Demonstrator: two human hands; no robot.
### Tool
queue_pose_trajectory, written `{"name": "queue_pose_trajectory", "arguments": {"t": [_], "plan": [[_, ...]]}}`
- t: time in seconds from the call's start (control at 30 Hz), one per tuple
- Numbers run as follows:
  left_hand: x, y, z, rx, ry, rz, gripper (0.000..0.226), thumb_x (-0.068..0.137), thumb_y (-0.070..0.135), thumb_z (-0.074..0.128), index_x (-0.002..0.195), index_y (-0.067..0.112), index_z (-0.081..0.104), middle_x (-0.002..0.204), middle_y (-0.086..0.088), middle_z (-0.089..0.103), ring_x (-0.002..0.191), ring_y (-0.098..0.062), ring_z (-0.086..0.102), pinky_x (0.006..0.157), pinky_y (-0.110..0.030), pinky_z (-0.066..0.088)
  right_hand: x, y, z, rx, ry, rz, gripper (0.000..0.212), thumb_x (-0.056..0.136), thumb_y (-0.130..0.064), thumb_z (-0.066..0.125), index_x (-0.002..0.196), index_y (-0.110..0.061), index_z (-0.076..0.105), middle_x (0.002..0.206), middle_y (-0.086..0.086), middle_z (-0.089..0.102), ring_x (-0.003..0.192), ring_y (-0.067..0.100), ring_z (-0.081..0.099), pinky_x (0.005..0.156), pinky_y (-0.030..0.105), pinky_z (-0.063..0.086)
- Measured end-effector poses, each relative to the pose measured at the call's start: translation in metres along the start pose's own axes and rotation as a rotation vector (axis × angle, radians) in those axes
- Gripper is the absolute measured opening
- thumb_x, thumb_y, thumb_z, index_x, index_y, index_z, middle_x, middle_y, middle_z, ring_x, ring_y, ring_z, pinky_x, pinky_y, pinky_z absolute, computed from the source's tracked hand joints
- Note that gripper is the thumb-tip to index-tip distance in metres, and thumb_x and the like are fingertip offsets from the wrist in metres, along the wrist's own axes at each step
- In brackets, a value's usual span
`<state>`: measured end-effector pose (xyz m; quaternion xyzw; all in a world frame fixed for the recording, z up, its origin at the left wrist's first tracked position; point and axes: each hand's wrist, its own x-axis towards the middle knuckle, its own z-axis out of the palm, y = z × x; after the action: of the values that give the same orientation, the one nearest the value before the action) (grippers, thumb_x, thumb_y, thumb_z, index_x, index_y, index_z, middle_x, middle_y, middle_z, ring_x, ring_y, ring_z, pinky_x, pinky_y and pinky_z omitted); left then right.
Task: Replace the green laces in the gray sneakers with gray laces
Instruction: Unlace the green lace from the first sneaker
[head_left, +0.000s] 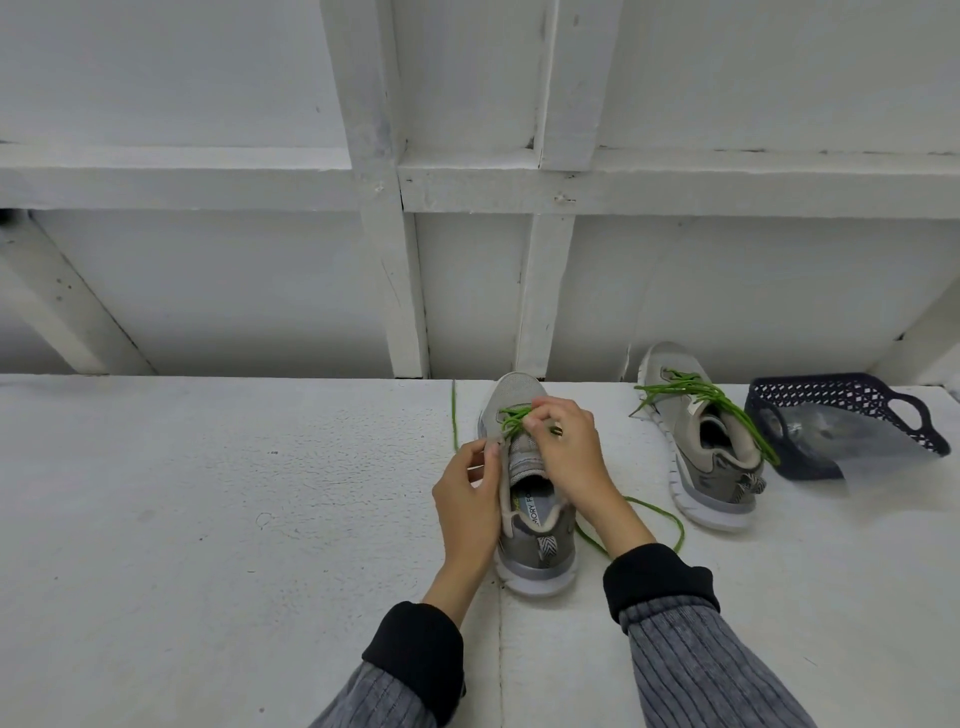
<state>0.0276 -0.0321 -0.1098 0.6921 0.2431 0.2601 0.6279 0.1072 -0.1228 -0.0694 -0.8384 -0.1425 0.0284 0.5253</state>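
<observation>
A gray sneaker (535, 545) stands on the white surface in front of me, toe pointing away. Its green lace (511, 418) still crosses the lower eyelets. My right hand (569, 447) pinches that lace over the tongue. My left hand (470, 499) grips the sneaker's left side near the upper eyelets. A loose end of the lace (670, 519) trails on the surface to the right, another (454, 415) lies to the left. A second gray sneaker (701, 457) with a loosened green lace (696, 392) stands further right.
A dark blue perforated basket (852, 395) lies tipped on its side at the far right, with something clear and shiny inside. A white framed wall rises right behind the sneakers. The white surface (208, 519) stretches far to the left.
</observation>
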Motion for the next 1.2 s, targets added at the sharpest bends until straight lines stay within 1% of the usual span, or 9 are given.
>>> {"name": "queue_pose_trajectory", "arguments": {"t": [0.13, 0.2, 0.3, 0.47, 0.63, 0.87, 0.97, 1.07, 1.2], "plan": [[0.001, -0.003, 0.001, 0.004, 0.005, 0.008, 0.016, 0.098, 0.037, 0.057, 0.099, 0.029, 0.071, 0.093, 0.016, 0.072, 0.087, -0.003, 0.065, 0.077, -0.021, 0.053, -0.007, -0.023, -0.013, 0.475, 0.038, 0.014, 0.019, 0.103, -0.02, 0.042, 0.088, -0.014, 0.053, 0.09, 0.004, 0.069, 0.085, 0.018, 0.066, 0.078, 0.03, 0.055], [0.001, -0.004, 0.001, 0.002, 0.003, 0.009, 0.016, 0.098, 0.036, 0.057, 0.099, 0.029, 0.071, 0.093, 0.016, 0.072, 0.087, -0.003, 0.066, 0.077, -0.022, 0.053, -0.009, -0.029, -0.018, 0.452, 0.062, -0.006, 0.021, 0.103, -0.024, 0.04, 0.087, -0.012, 0.048, 0.067, 0.003, 0.054, 0.058, 0.012, 0.053, 0.057, 0.025, 0.048], [0.0, -0.003, 0.001, 0.0, 0.002, 0.018, 0.015, 0.098, 0.035, 0.057, 0.099, 0.03, 0.071, 0.093, 0.017, 0.072, 0.087, -0.003, 0.066, 0.078, -0.022, 0.053, -0.006, -0.023, -0.021, 0.133, 0.111, -0.043, 0.024, 0.102, -0.03, 0.043, 0.086, -0.014, 0.052, 0.06, 0.0, 0.048, 0.048, 0.005, 0.036, 0.049, 0.025, 0.033], [-0.002, 0.001, 0.0, -0.028, 0.001, 0.027, 0.012, 0.098, 0.031, 0.059, 0.093, 0.036, 0.069, 0.088, 0.018, 0.072, 0.082, -0.001, 0.066, 0.072, -0.015, 0.051, -0.009, -0.014, -0.02, -0.564, -0.081, -0.135, 0.028, 0.093, -0.05, 0.052, 0.1, -0.029, 0.069, 0.089, -0.003, 0.071, 0.082, 0.019, 0.064, 0.069, 0.031, 0.048], [-0.001, 0.001, 0.0, -0.031, -0.001, 0.033, 0.012, 0.098, 0.031, 0.058, 0.096, 0.031, 0.07, 0.09, 0.015, 0.072, 0.083, 0.0, 0.066, 0.072, -0.016, 0.052, -0.012, -0.018, -0.022, -0.756, -0.119, -0.157, 0.021, 0.095, -0.04, 0.054, 0.094, -0.024, 0.068, 0.091, -0.002, 0.069, 0.084, 0.02, 0.061, 0.064, 0.028, 0.034], [0.001, -0.007, 0.0, 0.002, -0.005, 0.026, 0.016, 0.098, 0.036, 0.057, 0.1, 0.029, 0.071, 0.094, 0.015, 0.072, 0.087, -0.004, 0.066, 0.078, -0.026, 0.055, -0.005, -0.018, -0.031, 0.222, -0.014, 0.036, 0.019, 0.102, -0.019, 0.043, 0.088, -0.014, 0.054, 0.101, 0.005, 0.062, 0.09, 0.01, 0.06, 0.082, 0.021, 0.047], [0.0, -0.005, 0.0, -0.011, -0.004, 0.02, 0.016, 0.098, 0.034, 0.057, 0.1, 0.028, 0.072, 0.094, 0.015, 0.072, 0.086, -0.002, 0.065, 0.076, -0.021, 0.054, -0.005, -0.015, -0.035, 0.62, 0.048, 0.147, 0.023, 0.105, -0.016, 0.033, 0.088, -0.01, 0.046, 0.075, 0.007, 0.064, 0.07, 0.02, 0.065, 0.078, 0.031, 0.057], [0.0, -0.004, -0.001, -0.023, 0.0, 0.012, 0.016, 0.098, 0.033, 0.058, 0.101, 0.026, 0.072, 0.094, 0.014, 0.072, 0.086, -0.002, 0.065, 0.075, -0.018, 0.053, -0.001, -0.004, -0.045, 0.545, 0.233, 0.204, 0.02, 0.104, -0.021, 0.037, 0.087, -0.015, 0.046, 0.065, 0.001, 0.041, 0.051, 0.01, 0.04, 0.055, 0.027, 0.046], [0.0, -0.006, -0.001, -0.014, -0.009, 0.006, 0.018, 0.098, 0.036, 0.057, 0.102, 0.026, 0.072, 0.095, 0.014, 0.072, 0.087, -0.003, 0.066, 0.077, -0.022, 0.055, 0.005, 0.024, -0.054, 0.02, 0.254, 0.089, 0.016, 0.101, -0.023, 0.044, 0.094, -0.011, 0.052, 0.072, 0.001, 0.05, 0.059, 0.013, 0.042, 0.054, 0.022, 0.034]]}}
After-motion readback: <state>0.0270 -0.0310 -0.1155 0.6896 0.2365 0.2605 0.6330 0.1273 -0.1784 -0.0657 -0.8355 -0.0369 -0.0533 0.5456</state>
